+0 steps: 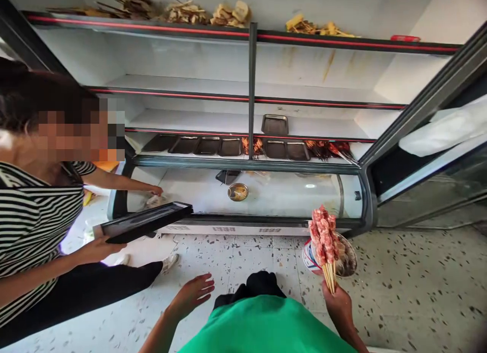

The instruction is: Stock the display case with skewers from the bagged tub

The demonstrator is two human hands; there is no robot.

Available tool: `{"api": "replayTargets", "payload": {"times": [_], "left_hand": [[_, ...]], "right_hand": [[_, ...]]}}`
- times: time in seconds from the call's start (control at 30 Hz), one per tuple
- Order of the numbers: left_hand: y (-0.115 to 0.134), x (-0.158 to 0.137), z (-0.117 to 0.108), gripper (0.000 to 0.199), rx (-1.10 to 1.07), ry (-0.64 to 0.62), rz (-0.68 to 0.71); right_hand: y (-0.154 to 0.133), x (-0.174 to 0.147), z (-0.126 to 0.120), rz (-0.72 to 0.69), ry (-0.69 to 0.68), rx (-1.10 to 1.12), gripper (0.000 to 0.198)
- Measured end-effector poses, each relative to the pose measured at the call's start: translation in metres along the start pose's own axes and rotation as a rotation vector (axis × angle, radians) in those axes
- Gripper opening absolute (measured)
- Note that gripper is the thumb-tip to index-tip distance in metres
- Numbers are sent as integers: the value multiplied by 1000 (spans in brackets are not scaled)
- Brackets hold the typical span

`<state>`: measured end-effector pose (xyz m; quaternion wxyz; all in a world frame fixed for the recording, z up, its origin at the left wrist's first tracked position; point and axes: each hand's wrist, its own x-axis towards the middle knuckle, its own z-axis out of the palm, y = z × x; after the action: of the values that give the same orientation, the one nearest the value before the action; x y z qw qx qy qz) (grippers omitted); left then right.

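Observation:
A bunch of raw meat skewers (pixel 324 236) stands upright in my right hand (pixel 338 307), which grips the bare wooden sticks from below. Behind and below the meat, a bucket (pixel 310 256) and a metal bowl (pixel 348 261) show partly. My left hand (pixel 194 293) hangs over the floor with nothing in it, its fingers stretched out and apart. To the left, another person in a striped top (pixel 30 206) holds a stack of dark trays (pixel 148 222) with one hand and reaches into the case with the other.
A glass-fronted display case (pixel 236 226) spans the front. Metal trays (pixel 207 146) line its lower shelf beside reddish skewers (pixel 253 146). A small bowl (pixel 238 191) sits in the case's bottom. More skewers (pixel 186 12) lie on the top shelf. The floor (pixel 411 282) is speckled tile.

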<state>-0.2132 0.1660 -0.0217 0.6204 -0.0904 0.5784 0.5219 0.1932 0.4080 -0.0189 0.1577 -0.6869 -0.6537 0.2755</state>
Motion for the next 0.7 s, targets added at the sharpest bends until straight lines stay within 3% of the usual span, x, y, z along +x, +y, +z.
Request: {"api": "replayTargets", "payload": {"times": [0.13,0.33,0.47,0.57,0.7], "left_hand": [[-11,8,39,37,-33,79,-57],[-9,34,122,27,-208,260,-16],[-13,51,169,20,-279,268,7],[-17,54,187,19,-302,266,20],[-18,47,190,18,-359,313,33]], "right_hand": [[20,11,-17,23,-18,19,46],[60,58,-55,21,-56,-25,49],[88,88,-71,52,-47,-53,47],[102,101,-74,43,-43,-36,44],[111,108,-71,1,-25,-41,40]]}}
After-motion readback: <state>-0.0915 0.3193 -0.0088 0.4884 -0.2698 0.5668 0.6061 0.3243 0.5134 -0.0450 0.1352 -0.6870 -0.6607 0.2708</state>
